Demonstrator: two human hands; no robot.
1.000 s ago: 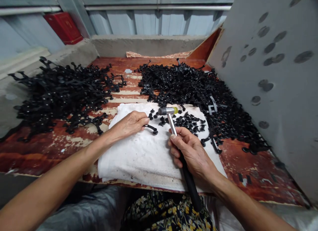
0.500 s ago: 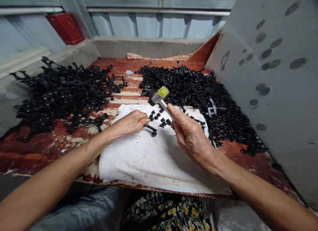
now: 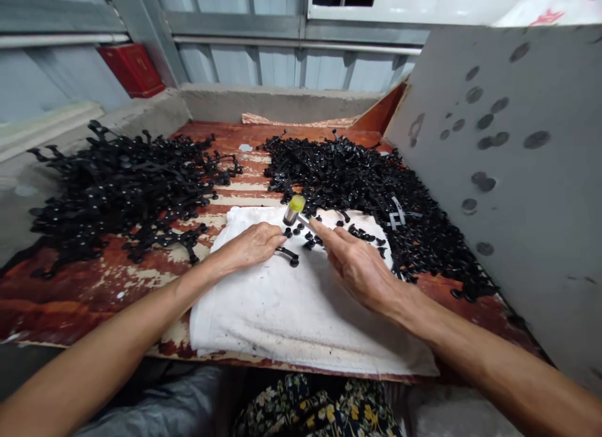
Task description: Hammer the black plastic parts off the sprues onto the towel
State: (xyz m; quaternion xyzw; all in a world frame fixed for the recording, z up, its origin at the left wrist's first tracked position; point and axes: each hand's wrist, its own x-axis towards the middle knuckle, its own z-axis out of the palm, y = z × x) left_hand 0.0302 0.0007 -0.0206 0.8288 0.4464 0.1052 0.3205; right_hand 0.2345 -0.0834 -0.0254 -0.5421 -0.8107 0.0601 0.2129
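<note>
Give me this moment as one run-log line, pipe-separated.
left hand: holds black knob-ended strip | right hand: grips hammer, yellow face up | beneath: white cloth

From above the lap (image 3: 320, 412), the head camera looks forward and down. It faces the corrugated wall (image 3: 273, 64) across the bench (image 3: 70, 299), with left hand (image 3: 254, 244) and right hand (image 3: 355, 261) near.
</note>
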